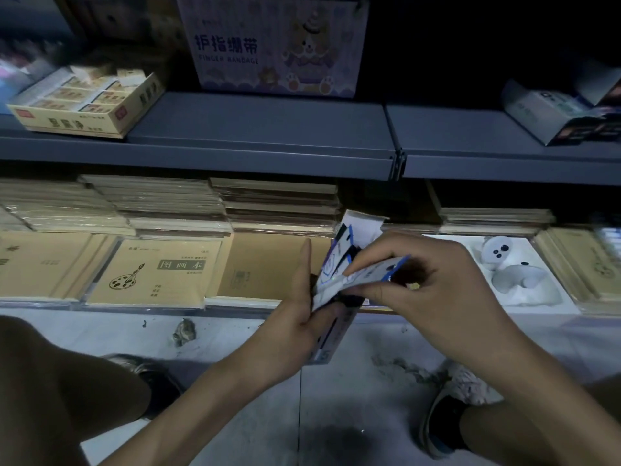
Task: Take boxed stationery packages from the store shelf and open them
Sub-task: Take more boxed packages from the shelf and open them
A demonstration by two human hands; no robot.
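shelf point(255, 129): matt grey metal | notebooks point(154, 270): kraft paper | box point(331, 331): glossy card

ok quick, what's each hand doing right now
Left hand: holds the box from below.
Right hand: fingers pinch the box's open flap.

Pkg point(331, 268) betw. L hand point(301, 316) & R hand point(437, 280), before notebook stacks point(161, 203) under shelf point(235, 129)
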